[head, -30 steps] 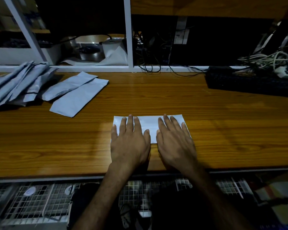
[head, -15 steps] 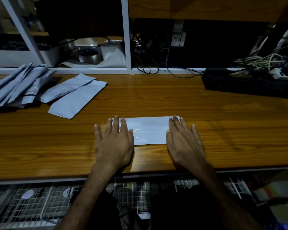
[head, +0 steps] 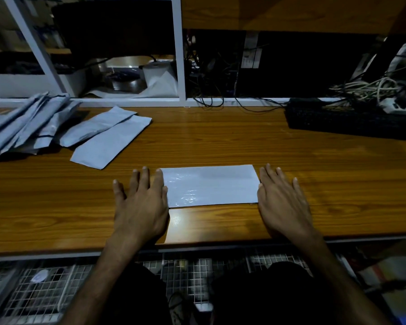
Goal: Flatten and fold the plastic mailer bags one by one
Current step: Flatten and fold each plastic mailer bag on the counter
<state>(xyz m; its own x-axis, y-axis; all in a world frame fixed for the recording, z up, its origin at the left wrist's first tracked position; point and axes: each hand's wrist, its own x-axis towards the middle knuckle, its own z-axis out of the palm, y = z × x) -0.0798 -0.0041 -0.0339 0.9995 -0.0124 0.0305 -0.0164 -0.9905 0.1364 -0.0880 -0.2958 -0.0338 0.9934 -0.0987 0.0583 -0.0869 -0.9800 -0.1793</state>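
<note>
A pale grey plastic mailer bag (head: 210,186) lies flat on the wooden table (head: 220,141), folded into a wide rectangle. My left hand (head: 140,202) rests palm down at the bag's left edge, fingers spread, index finger touching that edge. My right hand (head: 283,200) lies palm down at the bag's right edge, fingers apart. Neither hand grips anything. Two folded mailers (head: 108,137) lie at the left of the table. Beside them sits a loose pile of more mailers (head: 21,125).
A black keyboard (head: 352,120) lies at the back right, with tangled cables (head: 366,87) behind it. A white shelf frame (head: 179,50) stands along the table's back edge. Wire mesh baskets (head: 45,289) sit below the near edge.
Both hands have slid outward from the bag's middle to its left and right edges, uncovering the smoothed bag. The bag has stayed in place.
</note>
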